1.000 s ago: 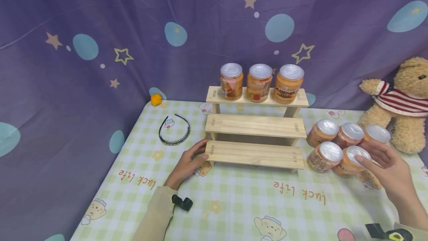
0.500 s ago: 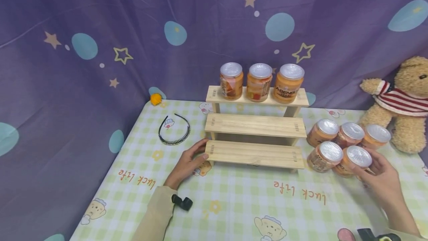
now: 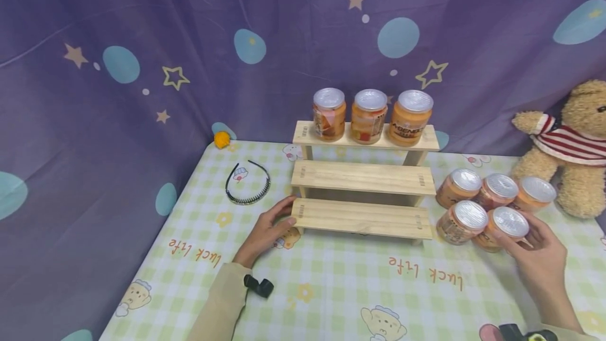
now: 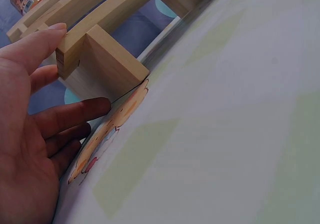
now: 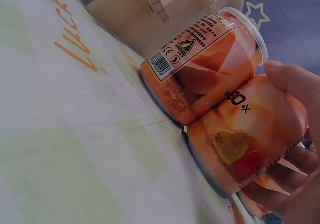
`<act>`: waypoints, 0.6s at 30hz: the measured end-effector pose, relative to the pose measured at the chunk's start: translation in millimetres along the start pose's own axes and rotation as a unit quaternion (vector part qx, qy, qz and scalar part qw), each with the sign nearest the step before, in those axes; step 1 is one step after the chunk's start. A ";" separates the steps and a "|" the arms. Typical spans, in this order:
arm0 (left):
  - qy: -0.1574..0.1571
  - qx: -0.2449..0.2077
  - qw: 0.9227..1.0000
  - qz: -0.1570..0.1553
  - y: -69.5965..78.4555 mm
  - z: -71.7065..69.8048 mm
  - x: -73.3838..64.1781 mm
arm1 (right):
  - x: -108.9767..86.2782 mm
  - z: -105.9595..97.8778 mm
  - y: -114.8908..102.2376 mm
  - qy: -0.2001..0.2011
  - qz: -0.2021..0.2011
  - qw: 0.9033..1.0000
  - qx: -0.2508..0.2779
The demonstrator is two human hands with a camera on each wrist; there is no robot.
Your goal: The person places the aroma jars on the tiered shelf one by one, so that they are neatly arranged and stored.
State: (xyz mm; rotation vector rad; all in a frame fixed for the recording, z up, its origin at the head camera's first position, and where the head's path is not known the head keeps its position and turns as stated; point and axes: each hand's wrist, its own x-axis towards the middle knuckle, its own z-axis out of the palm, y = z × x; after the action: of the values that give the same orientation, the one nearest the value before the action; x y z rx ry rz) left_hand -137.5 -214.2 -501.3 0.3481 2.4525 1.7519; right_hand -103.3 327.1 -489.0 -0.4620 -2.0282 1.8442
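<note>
A three-tier wooden display stand (image 3: pixel 362 218) stands in the middle of the table. My left hand (image 3: pixel 266 230) holds the left end of its lowest board; in the left wrist view the thumb lies on the board's corner and the other fingers reach along its end. My right hand (image 3: pixel 539 249) grips an orange can (image 5: pixel 252 129) with a silver lid, the front right one of a cluster beside the stand. Its thumb is on the near side, its fingers round the far side. Another can (image 3: pixel 462 222), with a barcode, touches it on the left.
Three similar cans (image 3: pixel 369 116) stand in a row on the top tier. More cans (image 3: pixel 502 192) form the cluster's back row. A teddy bear (image 3: pixel 575 146) sits at the right, a black headband (image 3: pixel 248 199) lies left of the stand, and a yellow ball-like object (image 3: pixel 221 140) is at the back corner.
My right hand has moved left and down from over the back right can and closed round the front right can. The left hand has stayed at the stand.
</note>
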 end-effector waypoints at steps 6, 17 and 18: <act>-0.002 -0.005 1.000 -0.008 -0.9 0.9 1.0 | -1.2 -2.2 -3.7 0.032 0.041 0.999 -0.006; -0.003 -0.004 1.000 -0.012 -0.6 -0.5 0.4 | -2.6 -13.3 -18.2 0.060 0.044 0.993 -0.096; -0.002 -0.005 1.000 -0.013 -0.7 -0.6 -0.1 | -2.2 -13.8 -21.5 0.065 0.044 0.993 -0.089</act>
State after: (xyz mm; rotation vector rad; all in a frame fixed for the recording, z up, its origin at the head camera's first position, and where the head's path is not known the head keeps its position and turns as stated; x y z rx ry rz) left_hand -137.6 -215.0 -501.8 0.3182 2.4338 1.7503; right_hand -94.9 336.2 -466.6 -0.7111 -2.1213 1.6412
